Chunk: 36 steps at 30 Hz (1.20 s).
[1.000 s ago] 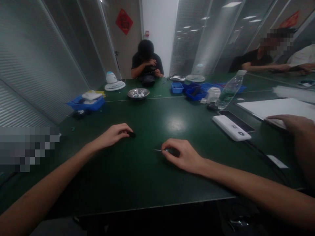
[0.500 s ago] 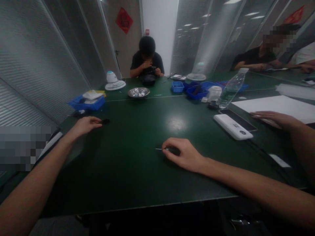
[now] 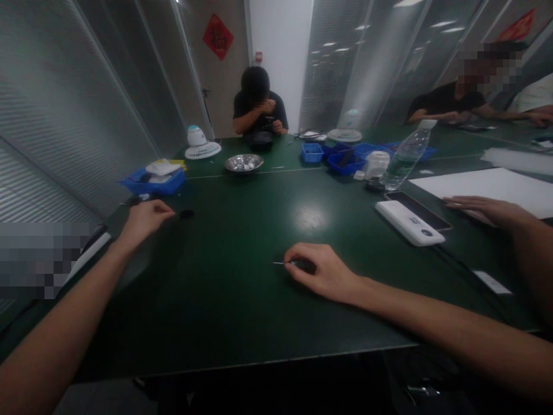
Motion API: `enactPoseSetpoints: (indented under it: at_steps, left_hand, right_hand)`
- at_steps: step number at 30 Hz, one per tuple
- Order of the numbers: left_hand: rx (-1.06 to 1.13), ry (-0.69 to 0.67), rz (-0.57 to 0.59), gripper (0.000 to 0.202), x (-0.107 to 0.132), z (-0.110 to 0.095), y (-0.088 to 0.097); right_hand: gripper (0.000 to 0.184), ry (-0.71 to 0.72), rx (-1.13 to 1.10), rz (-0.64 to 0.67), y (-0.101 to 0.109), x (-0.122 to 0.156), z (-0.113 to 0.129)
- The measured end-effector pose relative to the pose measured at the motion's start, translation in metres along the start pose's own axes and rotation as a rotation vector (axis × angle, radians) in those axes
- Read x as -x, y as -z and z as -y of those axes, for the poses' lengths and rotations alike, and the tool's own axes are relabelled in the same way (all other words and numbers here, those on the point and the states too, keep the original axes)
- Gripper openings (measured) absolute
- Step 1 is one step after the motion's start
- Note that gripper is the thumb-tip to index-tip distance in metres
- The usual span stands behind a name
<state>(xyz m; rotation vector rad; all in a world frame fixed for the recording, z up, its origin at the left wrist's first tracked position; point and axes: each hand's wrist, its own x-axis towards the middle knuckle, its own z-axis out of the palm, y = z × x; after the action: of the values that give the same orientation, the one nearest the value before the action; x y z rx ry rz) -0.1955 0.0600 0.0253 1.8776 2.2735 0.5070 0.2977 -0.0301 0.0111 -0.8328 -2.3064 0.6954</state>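
Placement: the black round piece [image 3: 187, 214] lies flat on the green tabletop [image 3: 242, 323], left of centre, within easy reach of the left hand [image 3: 147, 222] and short of the blue tray [image 3: 173, 184]. A steel bowl [image 3: 230, 167] at the far side contains small pale items; its raised wall presumably keeps them from scattering. The white power bank [image 3: 408, 223] and smartphone [image 3: 418, 211] lie side by side at the right, a black cable [image 3: 464, 272] running towards the near edge, probably so that it stays out of the working area.

Hands: well apart. The left has thumb and fingertips drawn together, just beside the black piece and apparently not touching it; nothing is visible between them, though a very small item could not be ruled out. The right hand [image 3: 322, 272] is curled, thumb and forefinger pinched on a thin metal-tipped tool [image 3: 277, 263]. The tip projects leftward, a grip likely chosen to leave it exposed; the rest is largely hidden in the palm. The hand appears to rest on the surface, probably for steadiness. A co-worker's hand [image 3: 484, 208] is at the white sheet [image 3: 496, 181], right.
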Motion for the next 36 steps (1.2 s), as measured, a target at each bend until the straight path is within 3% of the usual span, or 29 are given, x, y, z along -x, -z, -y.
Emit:
enactPoseSetpoints:
  at_steps: [12, 20, 25, 33, 36]
  left_hand:
    - [0.000, -0.086, -0.055, 0.038, 0.000, -0.009, -0.005]
    - [-0.018, -0.030, -0.166, 0.031, -0.002, -0.018, -0.014]
    - [-0.079, -0.135, -0.236, 0.032, 0.000, -0.017, -0.014]
    - [-0.056, -0.179, -0.237, 0.034, 0.002, -0.016, -0.014]
    - [0.053, -0.111, -0.224, 0.029, 0.001, -0.014, -0.014]
  right_hand:
    - [0.012, -0.001, -0.001, 0.012, 0.000, 0.000, 0.000]
    - [0.013, 0.010, -0.002, 0.018, -0.002, 0.000, -0.003]
    - [0.012, 0.013, -0.006, 0.012, -0.001, 0.001, -0.002]
    - [0.012, 0.013, -0.006, 0.027, -0.001, 0.000, -0.002]
    - [0.013, 0.015, -0.002, 0.028, -0.001, 0.001, -0.002]
